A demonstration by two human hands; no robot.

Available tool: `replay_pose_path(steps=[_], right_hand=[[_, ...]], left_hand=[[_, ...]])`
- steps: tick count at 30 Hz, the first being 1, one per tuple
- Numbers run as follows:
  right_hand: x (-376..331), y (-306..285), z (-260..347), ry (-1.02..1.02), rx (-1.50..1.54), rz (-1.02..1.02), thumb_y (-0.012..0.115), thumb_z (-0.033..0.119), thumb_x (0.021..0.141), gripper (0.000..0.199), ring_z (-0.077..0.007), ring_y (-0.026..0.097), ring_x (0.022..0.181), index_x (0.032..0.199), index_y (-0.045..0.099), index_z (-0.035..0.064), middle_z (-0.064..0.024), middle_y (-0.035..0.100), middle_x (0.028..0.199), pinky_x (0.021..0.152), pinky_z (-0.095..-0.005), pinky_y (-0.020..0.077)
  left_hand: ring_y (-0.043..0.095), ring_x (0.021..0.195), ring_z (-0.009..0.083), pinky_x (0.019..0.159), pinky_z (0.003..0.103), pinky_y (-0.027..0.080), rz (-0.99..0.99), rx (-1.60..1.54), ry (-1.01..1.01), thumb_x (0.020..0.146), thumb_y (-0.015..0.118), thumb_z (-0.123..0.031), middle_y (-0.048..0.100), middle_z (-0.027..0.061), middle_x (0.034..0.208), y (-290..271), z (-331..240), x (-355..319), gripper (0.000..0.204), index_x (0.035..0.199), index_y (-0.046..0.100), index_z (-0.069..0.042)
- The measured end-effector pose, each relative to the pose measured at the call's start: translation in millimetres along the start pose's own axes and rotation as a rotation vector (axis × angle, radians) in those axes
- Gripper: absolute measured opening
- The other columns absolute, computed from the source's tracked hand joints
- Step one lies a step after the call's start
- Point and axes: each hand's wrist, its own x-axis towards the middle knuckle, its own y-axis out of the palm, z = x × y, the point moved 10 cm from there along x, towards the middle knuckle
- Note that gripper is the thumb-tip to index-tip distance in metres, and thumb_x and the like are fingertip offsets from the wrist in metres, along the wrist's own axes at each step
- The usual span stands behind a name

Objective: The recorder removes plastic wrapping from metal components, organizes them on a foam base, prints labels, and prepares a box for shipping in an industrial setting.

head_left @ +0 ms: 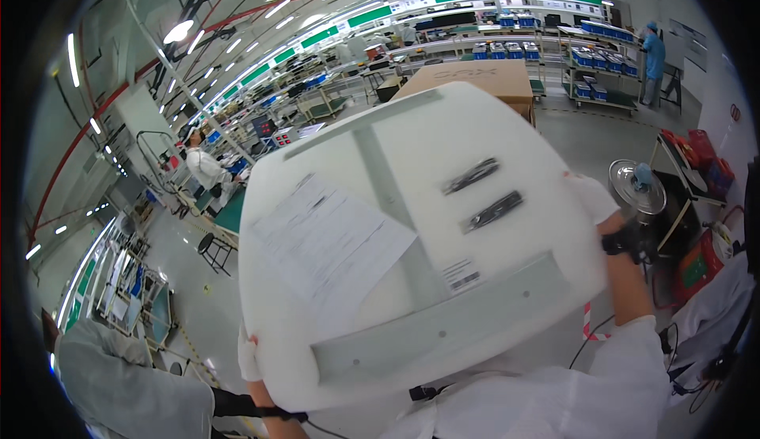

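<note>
A large white slab-like package [317,193] with rounded corners fills the middle of the view, tilted, with grey-green strips across its face. It looks wrapped in translucent film or foam. My left hand [250,357], in a white glove, grips its near left edge; most of the fingers are hidden. At the right edge my right hand [592,195], also gloved, holds it with the fingers partly out of sight. On its face are a printed paper sheet [332,241], two dark bagged items [495,210] and a small barcode label [461,275].
A brown cardboard box [475,79] stands just beyond the slab. At left are a co-worker in grey [134,376] and a black stool [214,250]. A rack with blue bins [602,59] is far right. Nearer right stands a round metal lid-like object [633,190].
</note>
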Motion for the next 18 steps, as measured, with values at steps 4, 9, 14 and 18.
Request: replay_pose_path(steps=[4, 9, 14, 18], right_hand=[[-14.9, 4.6, -61.7, 0.557, 0.544, -0.074, 0.047, 0.029, 0.098, 0.030, -0.0164, 0.059, 0.071, 0.099, 0.062, 0.0025, -0.0085, 0.063, 0.080, 0.061, -0.0278, 0.0470], [-35.9, 14.4, -108.9, 0.971, 0.870, -0.190, 0.052, 0.035, 0.095, 0.037, -0.0049, 0.052, 0.070, 0.098, 0.062, -0.0001, -0.0002, 0.059, 0.078, 0.058, -0.0216, 0.0414], [-30.9, 45.9, -165.4, 0.704, 0.423, -0.120, 0.047, 0.022, 0.098, 0.030, -0.0120, 0.059, 0.088, 0.109, 0.061, -0.0024, -0.0037, 0.063, 0.099, 0.076, -0.0262, 0.0474], [-11.4, 63.8, -170.4, 0.882, 0.700, -0.207, 0.048, 0.023, 0.098, 0.031, -0.0100, 0.057, 0.089, 0.109, 0.060, -0.0023, -0.0026, 0.062, 0.100, 0.079, -0.0242, 0.0456]], left_hand=[[0.050, 0.119, 0.0322, 0.097, 0.043, 0.045, 0.114, -0.166, -0.008, 0.087, 0.056, -0.023, 0.044, 0.0202, 0.134, 50.5, 21.3, 118.2, 0.066, 0.141, 0.026, 0.002], [0.048, 0.122, 0.0300, 0.099, 0.039, 0.043, 0.389, -0.212, -0.005, 0.087, 0.059, -0.027, 0.042, 0.0181, 0.137, 120.4, 49.2, 256.2, 0.071, 0.142, 0.025, 0.001], [0.054, 0.115, 0.0248, 0.094, 0.035, 0.046, 0.405, -0.110, -0.135, 0.086, 0.060, -0.030, 0.049, 0.0155, 0.131, 116.2, 113.9, 369.4, 0.069, 0.139, 0.031, 0.001], [0.059, 0.105, 0.0223, 0.088, 0.032, 0.049, 0.441, -0.078, -0.216, 0.090, 0.056, -0.028, 0.054, 0.0134, 0.122, 82.6, 171.1, 443.5, 0.058, 0.136, 0.036, 0.001]])
